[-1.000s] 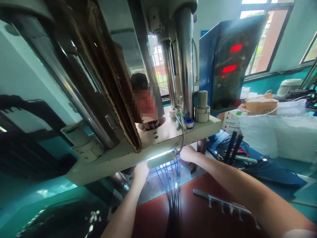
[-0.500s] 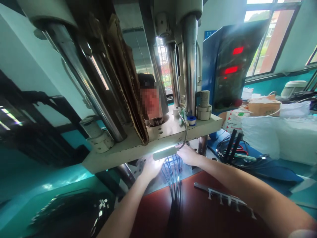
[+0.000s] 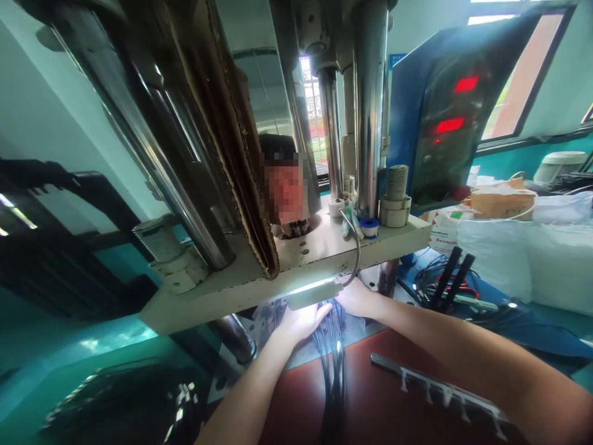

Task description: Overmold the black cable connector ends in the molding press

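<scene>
Black cables [image 3: 332, 389], fanned out at far end under the press plate [image 3: 222, 295], drawn tog. into one bunch on the red-brown desk [image 3: 296, 414]; prob. spread so for access to each strand, w/ spare length resting on the desk. Far ends out of sight. L hand [image 3: 301, 321] just left of the fan, w/ thumb out toward it and other fingers partly hidden behind the work lamp [image 3: 315, 295]; can't tell grip. R hand [image 3: 354, 298] on opp. side, w/ fingers hidden past lamp's end; can't tell if wide, narrow or holding. Prob. set either side to steady the row btwn. Work lamp lit, along press plate's front edge, prob. for the dim gap below. Further out: grey strip w/ tabs [image 3: 386, 363] on desk, R of the cables, apart from them. Up top: tape roll [image 3: 369, 228] on press plate, prob. parked for easy reach. Far R: control box [image 3: 426, 154], w/ red displays turned this way, likely for quick reading.
</scene>
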The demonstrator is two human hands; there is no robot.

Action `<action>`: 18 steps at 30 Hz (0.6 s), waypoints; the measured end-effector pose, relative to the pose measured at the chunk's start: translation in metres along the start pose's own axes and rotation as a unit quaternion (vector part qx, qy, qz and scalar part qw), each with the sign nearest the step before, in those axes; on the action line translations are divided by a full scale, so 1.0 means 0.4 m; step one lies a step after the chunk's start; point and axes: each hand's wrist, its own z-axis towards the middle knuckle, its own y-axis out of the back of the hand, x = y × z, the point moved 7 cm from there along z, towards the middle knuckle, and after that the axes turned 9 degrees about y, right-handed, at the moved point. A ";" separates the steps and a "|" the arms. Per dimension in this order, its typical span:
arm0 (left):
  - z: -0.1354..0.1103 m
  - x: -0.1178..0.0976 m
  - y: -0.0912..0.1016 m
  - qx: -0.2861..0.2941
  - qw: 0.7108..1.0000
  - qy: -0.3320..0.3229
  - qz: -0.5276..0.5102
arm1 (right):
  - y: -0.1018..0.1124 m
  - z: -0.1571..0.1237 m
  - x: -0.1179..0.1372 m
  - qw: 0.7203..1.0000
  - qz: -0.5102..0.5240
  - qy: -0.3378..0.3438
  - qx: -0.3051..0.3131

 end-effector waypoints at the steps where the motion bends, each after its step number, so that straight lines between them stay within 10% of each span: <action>1: 0.003 0.002 -0.002 -0.003 1.000 0.004 -0.003 | 0.001 0.002 -0.001 1.000 0.002 -0.003 0.007; 12: 0.013 -0.013 -0.004 -0.033 0.995 -0.035 0.084 | 0.011 0.011 -0.010 0.998 0.023 -0.038 0.040; 18: -0.030 0.023 0.075 -0.115 0.977 0.005 0.180 | 0.037 0.022 0.002 0.997 0.029 -0.061 0.035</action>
